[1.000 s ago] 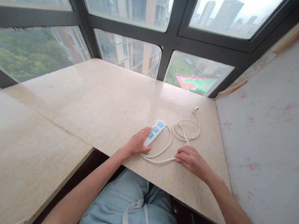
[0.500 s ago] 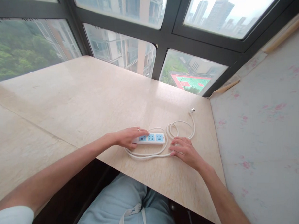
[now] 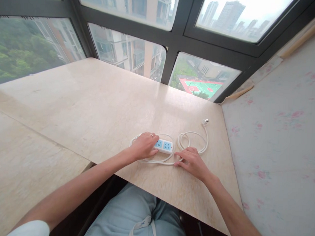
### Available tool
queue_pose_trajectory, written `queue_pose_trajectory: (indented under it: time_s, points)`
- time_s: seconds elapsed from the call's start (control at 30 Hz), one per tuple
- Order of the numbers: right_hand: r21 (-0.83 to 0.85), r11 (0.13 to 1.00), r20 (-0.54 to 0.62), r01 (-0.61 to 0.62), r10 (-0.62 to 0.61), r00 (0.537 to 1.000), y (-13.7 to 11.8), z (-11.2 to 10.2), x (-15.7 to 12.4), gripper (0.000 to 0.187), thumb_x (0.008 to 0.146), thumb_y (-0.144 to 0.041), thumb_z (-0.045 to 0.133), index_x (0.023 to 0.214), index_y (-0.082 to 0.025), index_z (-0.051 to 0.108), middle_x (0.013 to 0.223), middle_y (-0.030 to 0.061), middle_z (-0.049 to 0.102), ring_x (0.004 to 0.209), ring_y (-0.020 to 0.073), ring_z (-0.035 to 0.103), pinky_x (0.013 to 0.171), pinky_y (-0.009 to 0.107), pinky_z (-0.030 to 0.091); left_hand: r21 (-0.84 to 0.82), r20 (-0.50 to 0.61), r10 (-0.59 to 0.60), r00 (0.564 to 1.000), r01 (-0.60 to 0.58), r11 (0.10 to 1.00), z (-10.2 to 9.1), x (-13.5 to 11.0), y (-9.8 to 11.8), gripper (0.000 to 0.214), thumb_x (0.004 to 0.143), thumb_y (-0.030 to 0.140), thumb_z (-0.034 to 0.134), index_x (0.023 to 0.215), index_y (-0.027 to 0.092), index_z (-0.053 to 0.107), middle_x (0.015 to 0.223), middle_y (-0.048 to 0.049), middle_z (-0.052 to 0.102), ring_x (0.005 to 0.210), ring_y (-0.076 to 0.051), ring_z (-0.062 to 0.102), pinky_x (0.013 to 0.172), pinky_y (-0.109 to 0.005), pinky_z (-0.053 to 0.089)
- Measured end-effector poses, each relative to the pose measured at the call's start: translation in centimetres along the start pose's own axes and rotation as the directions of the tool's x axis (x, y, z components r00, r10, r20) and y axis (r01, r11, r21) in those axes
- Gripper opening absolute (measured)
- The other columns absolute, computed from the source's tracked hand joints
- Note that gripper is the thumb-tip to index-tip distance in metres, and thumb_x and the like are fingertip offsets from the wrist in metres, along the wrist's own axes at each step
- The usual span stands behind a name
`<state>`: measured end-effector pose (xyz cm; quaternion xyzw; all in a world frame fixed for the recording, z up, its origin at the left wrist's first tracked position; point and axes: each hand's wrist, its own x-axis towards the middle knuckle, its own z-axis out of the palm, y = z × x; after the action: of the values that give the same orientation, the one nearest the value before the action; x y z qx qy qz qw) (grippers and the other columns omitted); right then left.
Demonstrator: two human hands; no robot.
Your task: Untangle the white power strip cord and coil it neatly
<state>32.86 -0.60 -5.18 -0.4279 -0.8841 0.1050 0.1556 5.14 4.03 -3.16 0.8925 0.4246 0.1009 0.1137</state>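
Observation:
A white power strip (image 3: 163, 145) with blue socket faces lies on the beige countertop (image 3: 116, 102). My left hand (image 3: 145, 146) grips its left end from above, thumb on the near side and fingers on the far side, hiding part of the sockets. My right hand (image 3: 192, 162) rests just right of the strip, thumb and fingertips about the white power cord (image 3: 198, 133). The cord loops around the strip and coils beyond my right hand. At its far end the plug (image 3: 205, 122) lies with its metal pins facing right.
Dark-framed windows (image 3: 174, 38) border the counter at the back. A wall with flowered paper (image 3: 276, 137) rises on the right. The counter's front edge runs just above my lap, and a seam (image 3: 42, 135) crosses its left part.
My left hand has shifted right along the power strip and now covers more of it. The strip is slightly tilted. My right hand has moved slightly left, and the plug slightly right and nearer.

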Motion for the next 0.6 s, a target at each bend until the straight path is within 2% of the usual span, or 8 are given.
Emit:
queue_pose_trajectory:
  time_s: [0.07, 0.13, 0.23, 0.3, 0.4, 0.5, 0.53, 0.6]
  points:
    - [-0.011, 1.000, 0.001, -0.007, 0.007, 1.000, 0.1, 0.0, 0.0, 0.041, 0.084, -0.046, 0.067, 0.116, -0.022, 0.064, 0.084, 0.0077, 0.069, 0.085, 0.0241, 0.060, 0.085, 0.041, 0.041, 0.004, -0.091, -0.080, 0.993, 0.080, 0.997, 0.9, 0.0, 0.9, 0.036, 0.080, 0.036, 0.065, 0.109, 0.016, 0.057, 0.099, -0.0133, 0.063, 0.097, -0.031, 0.059, 0.087, -0.043, 0.046]
    - [-0.018, 0.999, -0.006, -0.035, 0.034, 0.999, 0.2, 0.0, 0.0, 0.056, 0.083, -0.047, 0.067, 0.132, -0.022, 0.054, 0.100, 0.0111, 0.067, 0.086, 0.0244, 0.062, 0.086, 0.042, 0.043, -0.013, -0.154, -0.136, 0.979, 0.135, 0.991, 1.5, 0.0, 1.3, 0.047, 0.080, 0.037, 0.066, 0.120, 0.016, 0.053, 0.101, -0.0133, 0.062, 0.098, -0.031, 0.059, 0.088, -0.043, 0.045]
    - [-0.023, 0.998, 0.002, -0.066, 0.066, 0.998, 0.6, 0.0, 0.5, 0.080, 0.082, -0.050, 0.068, 0.148, -0.024, 0.032, 0.130, 0.0173, 0.053, 0.089, 0.0240, 0.064, 0.088, 0.045, 0.047, -0.018, -0.184, -0.203, 0.962, 0.204, 0.979, 1.8, 0.2, 1.5, 0.056, 0.080, 0.038, 0.065, 0.128, 0.014, 0.049, 0.105, -0.0148, 0.060, 0.097, -0.031, 0.059, 0.086, -0.043, 0.046]
    - [-0.034, 0.999, 0.029, -0.032, 0.033, 0.999, 1.0, 0.0, 1.1, 0.090, 0.078, -0.053, 0.070, 0.151, -0.027, 0.026, 0.142, 0.0183, 0.043, 0.105, 0.0284, 0.061, 0.090, 0.046, 0.049, -0.001, -0.180, -0.234, 0.955, 0.237, 0.971, 2.0, 0.4, 1.9, 0.056, 0.079, 0.040, 0.064, 0.126, 0.012, 0.051, 0.107, -0.0166, 0.060, 0.098, -0.032, 0.059, 0.086, -0.044, 0.046]
    - [-0.053, 0.997, 0.077, 0.052, -0.048, 0.996, 1.7, 0.0, 2.0, 0.087, 0.074, -0.056, 0.073, 0.148, -0.031, 0.036, 0.143, 0.0152, 0.043, 0.118, 0.0319, 0.055, 0.089, 0.044, 0.051, 0.012, -0.213, -0.281, 0.936, 0.290, 0.957, 2.2, 0.5, 2.9, 0.054, 0.079, 0.040, 0.064, 0.123, 0.011, 0.053, 0.115, -0.0203, 0.058, 0.113, -0.037, 0.054, 0.098, -0.053, 0.040]
    - [-0.054, 0.995, 0.083, 0.089, -0.085, 0.993, 2.1, 0.1, 2.2, 0.078, 0.075, -0.056, 0.072, 0.144, -0.030, 0.044, 0.132, 0.0135, 0.053, 0.106, 0.0280, 0.061, 0.086, 0.041, 0.052, -0.009, -0.306, -0.286, 0.908, 0.297, 0.955, 2.1, -0.2, 4.7, 0.056, 0.082, 0.038, 0.061, 0.130, 0.012, 0.047, 0.132, -0.0226, 0.051, 0.134, -0.040, 0.036, 0.109, -0.060, 0.026]
    - [-0.054, 0.994, 0.073, 0.092, -0.088, 0.993, 2.1, 0.2, 2.1, 0.077, 0.077, -0.056, 0.070, 0.143, -0.029, 0.045, 0.129, 0.0134, 0.055, 0.104, 0.0274, 0.062, 0.086, 0.040, 0.051, -0.026, -0.331, -0.273, 0.903, 0.280, 0.960, 2.0, -0.7, 5.4, 0.055, 0.084, 0.037, 0.059, 0.132, 0.013, 0.045, 0.135, -0.0220, 0.049, 0.136, -0.039, 0.034, 0.110, -0.060, 0.026]
    - [-0.055, 0.995, 0.043, 0.087, -0.085, 0.995, 1.9, 0.4, 1.7, 0.074, 0.080, -0.055, 0.067, 0.145, -0.027, 0.043, 0.126, 0.0136, 0.058, 0.105, 0.0278, 0.061, 0.085, 0.040, 0.050, -0.074, -0.346, -0.231, 0.909, 0.219, 0.973, 1.9, -1.9, 6.9, 0.049, 0.089, 0.037, 0.054, 0.131, 0.015, 0.045, 0.133, -0.0199, 0.050, 0.132, -0.036, 0.040, 0.106, -0.056, 0.034]
